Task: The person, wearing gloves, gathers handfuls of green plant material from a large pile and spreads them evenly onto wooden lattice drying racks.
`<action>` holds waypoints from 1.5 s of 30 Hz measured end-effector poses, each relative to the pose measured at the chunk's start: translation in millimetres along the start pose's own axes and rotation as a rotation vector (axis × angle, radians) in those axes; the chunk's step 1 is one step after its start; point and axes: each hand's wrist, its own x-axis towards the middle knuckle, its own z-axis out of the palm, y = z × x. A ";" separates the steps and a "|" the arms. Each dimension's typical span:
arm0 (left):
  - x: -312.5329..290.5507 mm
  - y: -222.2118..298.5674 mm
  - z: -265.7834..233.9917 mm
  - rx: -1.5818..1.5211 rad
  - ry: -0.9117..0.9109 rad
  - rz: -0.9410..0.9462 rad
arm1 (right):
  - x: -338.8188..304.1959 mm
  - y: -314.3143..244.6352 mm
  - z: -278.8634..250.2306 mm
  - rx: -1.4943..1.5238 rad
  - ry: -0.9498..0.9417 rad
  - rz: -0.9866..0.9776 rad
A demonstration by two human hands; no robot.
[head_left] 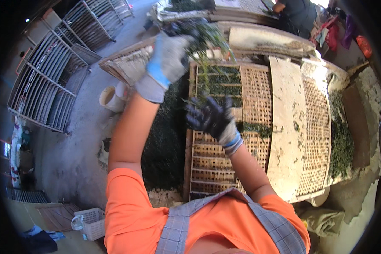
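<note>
- In the head view, the left hand [168,63], in a grey glove with a blue band, is gripping a bunch of long green strands [211,39]; blur is softening its fingertips.
- The bunch is sticking out to the right of those fingers, with thin strands hanging below it toward the lattice tray [257,91].
- The right hand [213,118], in a dark-fingered glove with a pale cuff, is hovering over the tray with its fingers spread open and pointing left — whether they are touching the strands just beyond them, I cannot tell.
- Loose greens [226,89] are lying in the tray's far left part, just beyond the right fingers, and another patch [259,128] is lying to the right of that hand.
- A dark green heap [163,146] is spreading along the tray's left side, beneath the left forearm.
- To the right, a pale board [287,127] flecked with green bits is lying between the tray and a second lattice panel [315,135].
- A bucket [109,98] is standing on the floor near the left forearm — slatted racks [46,91] are standing farther left.
- A person in dark clothing [299,16] is working at the far upper right.
</note>
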 end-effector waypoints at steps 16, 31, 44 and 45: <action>-236.0 -30.4 219.1 0.412 -0.150 -0.539 | -68.8 -78.0 -143.2 -1.886 1.087 -0.630; -268.7 -29.5 243.3 0.258 -0.369 -0.337 | 15.5 12.8 -73.2 -2.053 0.230 -0.370; -264.3 -18.6 237.4 -0.300 -0.526 -0.741 | 271.1 156.6 -123.0 -2.443 0.073 0.404; -268.6 -21.2 241.1 -0.285 -0.523 -0.734 | 273.3 161.0 -128.6 -2.466 0.031 0.409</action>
